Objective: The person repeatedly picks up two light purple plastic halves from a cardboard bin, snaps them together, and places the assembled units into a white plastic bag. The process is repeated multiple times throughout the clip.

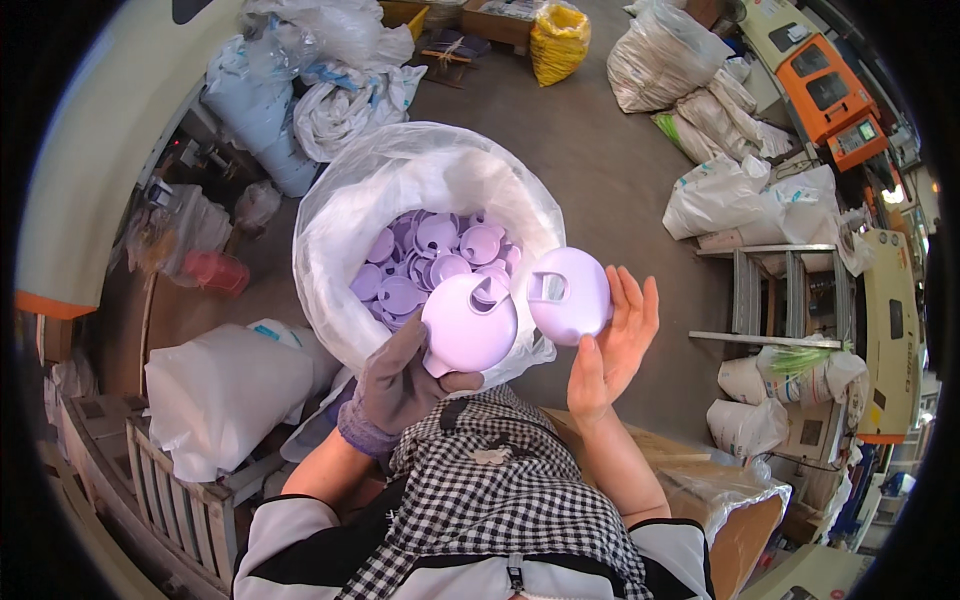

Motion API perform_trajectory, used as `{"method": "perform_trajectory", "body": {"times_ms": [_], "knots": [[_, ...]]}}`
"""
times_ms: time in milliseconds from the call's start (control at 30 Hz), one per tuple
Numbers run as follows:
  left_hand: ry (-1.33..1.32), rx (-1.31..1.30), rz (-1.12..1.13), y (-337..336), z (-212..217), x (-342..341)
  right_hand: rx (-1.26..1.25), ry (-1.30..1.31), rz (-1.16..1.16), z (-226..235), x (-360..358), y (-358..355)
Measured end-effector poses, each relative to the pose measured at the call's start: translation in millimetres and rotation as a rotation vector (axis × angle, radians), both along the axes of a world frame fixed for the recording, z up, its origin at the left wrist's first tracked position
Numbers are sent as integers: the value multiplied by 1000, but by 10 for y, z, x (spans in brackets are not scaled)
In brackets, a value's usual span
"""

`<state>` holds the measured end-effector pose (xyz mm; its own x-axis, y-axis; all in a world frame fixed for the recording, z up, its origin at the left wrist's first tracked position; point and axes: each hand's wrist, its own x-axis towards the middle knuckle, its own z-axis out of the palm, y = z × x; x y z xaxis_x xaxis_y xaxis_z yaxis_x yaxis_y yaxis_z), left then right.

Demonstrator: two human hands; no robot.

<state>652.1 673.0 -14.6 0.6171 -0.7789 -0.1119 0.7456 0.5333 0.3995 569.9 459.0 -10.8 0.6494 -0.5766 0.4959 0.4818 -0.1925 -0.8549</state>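
My left hand (pixel 392 385), in a grey work glove, is closed on a round lilac plastic lid (pixel 468 338) with a notch and small spout-like tab. Bare, my right hand (pixel 618 340) grips a second lilac plastic lid (pixel 580 300) by its edge, thumb below and fingers behind. That one has a squarish opening at its left side. The two lids are held side by side, close together, above the near rim of a large white bag (pixel 335 230) lined with clear plastic. Inside the bag lie many similar lilac lids (pixel 402 293), heaped loosely.
Stuffed white sacks (pixel 725 195) line the right side near a grey metal step frame (pixel 790 292). A full white bag (pixel 225 390) rests at the left by a grey railing (pixel 180 500). A cardboard box (pixel 745 520) stands at the lower right; a yellow sack (pixel 560 42) is farther off.
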Motion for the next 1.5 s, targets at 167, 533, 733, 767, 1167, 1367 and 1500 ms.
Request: {"method": "perform_trajectory", "body": {"times_ms": [167, 533, 733, 767, 1167, 1367, 1500], "knots": [[-47, -3, 153, 22, -123, -27, 102, 105, 166, -237, 209, 102], [12, -41, 119, 19, -66, -15, 87, 122, 351, -258, 331, 231], [-352, 131, 145, 169, -121, -49, -118, -2, 302, -308, 261, 279], [-381, 169, 160, 190, -128, -54, -145, -17, 304, -316, 260, 283], [-655, 869, 531, -360, -495, 278, -506, 419, 140, -902, 339, -102], [-1540, 1257, 398, -969, -571, 42, -435, 485, -20, 474, -1183, -326], [-1659, 712, 27, -1805, -342, -629, -264, 440, -257, 1233, -2737, -349]]}}
